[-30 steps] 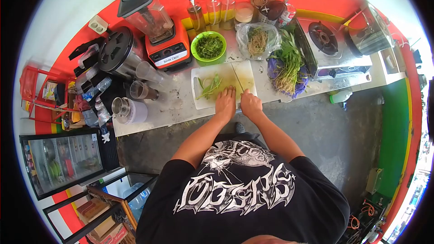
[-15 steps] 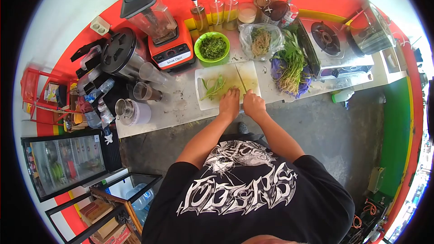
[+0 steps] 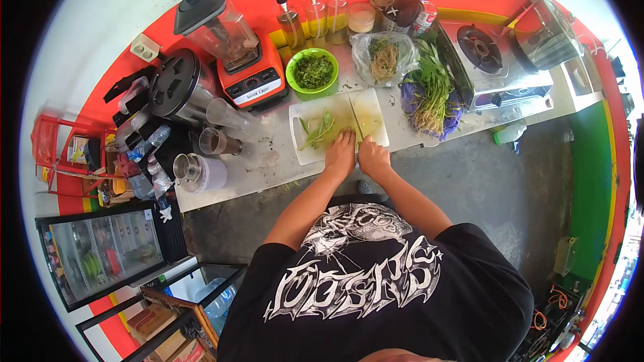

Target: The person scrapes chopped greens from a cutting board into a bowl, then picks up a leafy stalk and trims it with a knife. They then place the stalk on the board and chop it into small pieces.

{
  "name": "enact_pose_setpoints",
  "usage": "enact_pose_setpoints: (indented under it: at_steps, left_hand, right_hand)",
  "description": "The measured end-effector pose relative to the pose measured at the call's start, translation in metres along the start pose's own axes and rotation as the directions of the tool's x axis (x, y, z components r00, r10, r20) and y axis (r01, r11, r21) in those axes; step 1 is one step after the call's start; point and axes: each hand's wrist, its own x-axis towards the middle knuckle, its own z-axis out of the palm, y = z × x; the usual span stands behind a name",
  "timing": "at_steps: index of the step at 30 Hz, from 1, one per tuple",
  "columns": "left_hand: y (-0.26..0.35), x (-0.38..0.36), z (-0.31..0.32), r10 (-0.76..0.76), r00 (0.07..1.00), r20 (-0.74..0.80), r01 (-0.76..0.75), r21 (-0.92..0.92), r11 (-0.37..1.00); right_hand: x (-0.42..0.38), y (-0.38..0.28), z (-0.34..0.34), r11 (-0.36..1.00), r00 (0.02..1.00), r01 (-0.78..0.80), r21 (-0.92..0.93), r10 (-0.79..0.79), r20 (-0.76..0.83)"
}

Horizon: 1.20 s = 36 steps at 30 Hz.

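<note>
A white cutting board [image 3: 305, 153] lies near the counter's front edge. My right hand [image 3: 373, 157] is closed round the handle of a knife [image 3: 355, 118], whose blade points away across the board. Just left of the blade, my left hand [image 3: 341, 153] rests on the board with its fingers together; what lies under the fingertips is too small to make out. Green leaves and stems [image 3: 316, 131] lie on the board's left part. Behind the board stands a green bowl [image 3: 312, 94] of chopped greens.
An orange blender [image 3: 251, 77] stands behind at left, near cups and a lidded container. Pump bottles [image 3: 315, 17] line the wall. To the right are a plastic bag with roots [image 3: 384, 60], a leafy bunch [image 3: 429, 94] and a gas stove [image 3: 500, 90].
My right hand and the knife have shifted slightly left, closer to my left hand. The whole view has also moved a little.
</note>
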Motion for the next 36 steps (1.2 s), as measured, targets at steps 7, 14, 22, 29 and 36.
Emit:
enact_pose_setpoints:
  at_steps: [7, 14, 22, 29, 36]
  left_hand:
    - [-0.003, -0.004, 0.004, 0.020, 0.999, -0.038, -0.020, 0.007, 1.000]
    - [-0.005, -0.007, -0.007, 0.012, 1.000, 0.029, -0.010, -0.038, 0.999]
    - [-0.015, -0.010, 0.009, 0.030, 0.999, 0.027, -0.027, -0.100, 0.995]
    - [-0.009, -0.024, -0.007, -0.030, 1.000, -0.008, 0.030, -0.022, 0.999]
    - [-0.020, -0.027, 0.001, 0.013, 0.999, -0.042, -0.018, -0.113, 0.993]
  right_hand:
    - [0.015, -0.002, -0.005, 0.999, 0.999, -0.022, 0.038, 0.021, 0.026]
    - [-0.004, -0.005, 0.016, 0.994, 0.996, -0.086, 0.064, 0.085, 0.012]
    - [0.007, -0.013, -0.001, 0.994, 0.998, -0.065, 0.086, 0.063, 0.021]
    - [0.003, -0.018, 0.005, 0.993, 0.994, -0.108, 0.037, 0.106, 0.039]
    - [-0.006, -0.029, -0.015, 0.995, 0.996, -0.079, -0.065, 0.081, 0.028]
